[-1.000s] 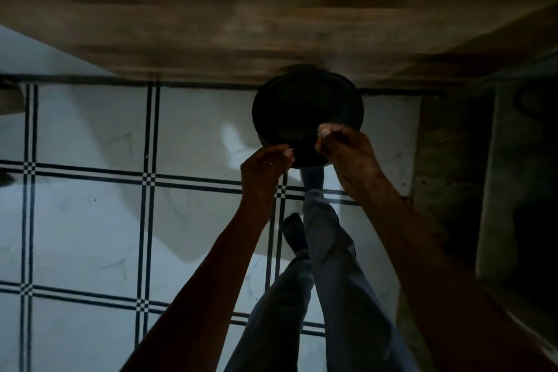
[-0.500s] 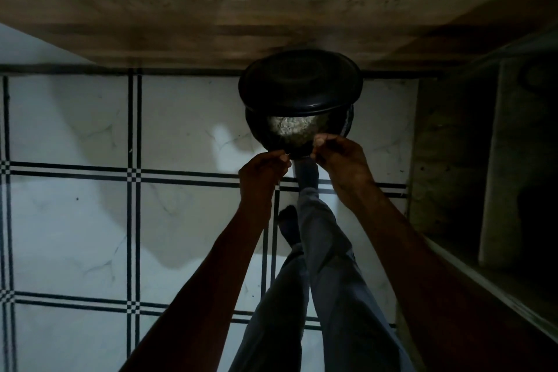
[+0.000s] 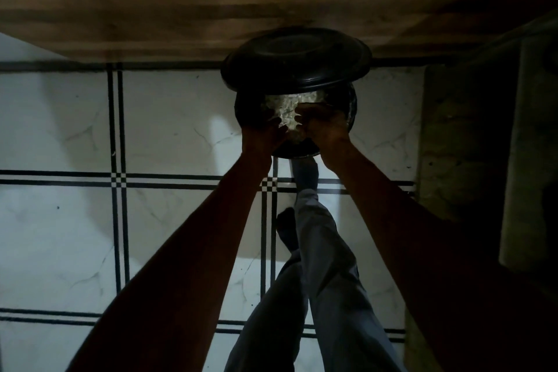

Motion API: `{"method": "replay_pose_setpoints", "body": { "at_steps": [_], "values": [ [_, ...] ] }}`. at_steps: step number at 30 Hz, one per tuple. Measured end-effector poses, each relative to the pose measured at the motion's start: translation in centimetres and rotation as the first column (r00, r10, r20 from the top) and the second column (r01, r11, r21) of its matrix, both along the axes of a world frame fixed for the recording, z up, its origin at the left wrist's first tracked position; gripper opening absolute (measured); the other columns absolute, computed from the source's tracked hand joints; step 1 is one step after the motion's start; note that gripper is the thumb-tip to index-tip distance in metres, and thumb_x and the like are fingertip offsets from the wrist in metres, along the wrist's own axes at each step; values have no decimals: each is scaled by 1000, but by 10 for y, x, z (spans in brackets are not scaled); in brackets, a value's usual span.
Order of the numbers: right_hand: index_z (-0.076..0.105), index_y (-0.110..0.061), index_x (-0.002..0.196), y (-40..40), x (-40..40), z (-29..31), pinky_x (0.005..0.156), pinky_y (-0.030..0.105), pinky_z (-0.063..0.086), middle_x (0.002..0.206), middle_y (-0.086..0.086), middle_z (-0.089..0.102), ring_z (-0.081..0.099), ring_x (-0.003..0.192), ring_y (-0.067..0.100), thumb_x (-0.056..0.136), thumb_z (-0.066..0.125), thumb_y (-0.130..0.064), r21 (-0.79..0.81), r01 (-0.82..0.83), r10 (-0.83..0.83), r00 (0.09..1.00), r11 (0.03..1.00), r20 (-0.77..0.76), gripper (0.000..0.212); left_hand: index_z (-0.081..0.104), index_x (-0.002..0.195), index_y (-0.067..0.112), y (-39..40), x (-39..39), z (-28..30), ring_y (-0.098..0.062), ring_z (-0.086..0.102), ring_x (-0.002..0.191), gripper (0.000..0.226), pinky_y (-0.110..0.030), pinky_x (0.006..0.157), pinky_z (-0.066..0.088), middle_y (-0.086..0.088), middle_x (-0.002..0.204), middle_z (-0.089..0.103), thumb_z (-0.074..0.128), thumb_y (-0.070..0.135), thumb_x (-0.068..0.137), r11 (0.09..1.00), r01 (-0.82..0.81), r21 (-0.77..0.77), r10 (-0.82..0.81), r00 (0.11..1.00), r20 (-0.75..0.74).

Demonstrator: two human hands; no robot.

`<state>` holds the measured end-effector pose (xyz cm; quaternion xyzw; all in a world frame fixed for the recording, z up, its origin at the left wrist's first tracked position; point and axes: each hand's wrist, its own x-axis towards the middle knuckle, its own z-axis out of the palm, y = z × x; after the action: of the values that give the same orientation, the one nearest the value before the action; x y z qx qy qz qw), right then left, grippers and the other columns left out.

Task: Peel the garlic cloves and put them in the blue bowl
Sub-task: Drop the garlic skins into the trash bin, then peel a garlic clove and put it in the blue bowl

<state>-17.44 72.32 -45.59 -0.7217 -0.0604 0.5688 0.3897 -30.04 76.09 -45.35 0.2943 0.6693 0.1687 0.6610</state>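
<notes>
Bowl (image 3: 351,106) dark, pale contents inside

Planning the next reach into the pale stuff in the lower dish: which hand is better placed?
Probably the right hand: it sits further over the pale contents than the left hand, though both are close.

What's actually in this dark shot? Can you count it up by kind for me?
Hands: 2, left hand and right hand
Dark round dish, upper: 1
Dark bowl with pale contents: 1
Legs in grey trousers: 2
Total: 6
</notes>
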Motion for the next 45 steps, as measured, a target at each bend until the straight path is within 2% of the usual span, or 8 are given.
{"method": "replay_pose_setpoints", "body": {
  "at_steps": [5,7,12,15,19,27,33,45],
  "values": [
    [68,-4,130,9,-21,-10,111,41,49,134,17,67,63,125,31,105,60,-12,-35,-399,400,905,916,144,28,37,153,-2,1,12,5,-30,65,119,46,-31,83,59,-25,142,56,44,9,110,967,-197,-164,224,961,162],
    [64,-3,134,7,-16,-8,110,33,46,133,13,64,60,125,27,107,56,-13,-91,-345,355,923,934,146,31,37,151,-8,2,6,5,-21,74,95,43,-23,66,60,-26,122,64,40,3,110,973,-184,-140,209,960,186],
    [65,-2,132,-6,-9,14,108,36,48,129,18,66,60,123,30,109,53,-19,-64,-240,248,951,969,183,31,54,133,-4,-12,-23,26,-39,62,127,31,-30,87,58,-30,143,55,35,6,110,923,-279,-265,348,899,265],
    [65,-2,126,-26,-12,41,108,51,50,127,22,66,62,121,37,107,57,-22,-56,-222,228,960,973,160,29,57,134,-7,-34,-36,51,-24,75,101,33,-33,92,59,-23,128,68,47,8,107,954,-227,-195,266,942,206],
    [66,-7,126,-59,-17,80,105,57,52,126,19,69,66,118,35,102,61,-39,-63,-168,174,979,984,110,41,58,138,-2,-56,-34,99,-25,72,105,35,-31,92,59,-20,125,71,53,9,105,969,-171,-180,205,960,189],
    [70,-8,111,-115,-1,198,86,30,62,110,13,75,71,107,27,105,48,-4,-25,337,-335,918,941,-213,23,64,121,8,-92,10,195,-23,71,110,18,-28,91,57,-18,131,69,54,12,107,986,53,-159,-29,988,149],
    [68,-10,122,-182,45,290,84,32,63,114,10,76,75,108,25,107,57,-20,170,519,-501,854,837,-140,21,65,126,4,-125,60,269,-20,77,97,25,-28,82,61,-18,117,74,58,5,102,983,158,-92,-136,969,208],
    [66,-15,128,-444,106,481,78,32,59,111,9,76,74,101,25,105,62,-26,538,677,-802,597,501,-3,26,67,120,12,-308,199,444,-8,72,86,21,-19,73,55,-2,99,77,58,6,103,667,659,347,-743,557,371]
  ]
}}
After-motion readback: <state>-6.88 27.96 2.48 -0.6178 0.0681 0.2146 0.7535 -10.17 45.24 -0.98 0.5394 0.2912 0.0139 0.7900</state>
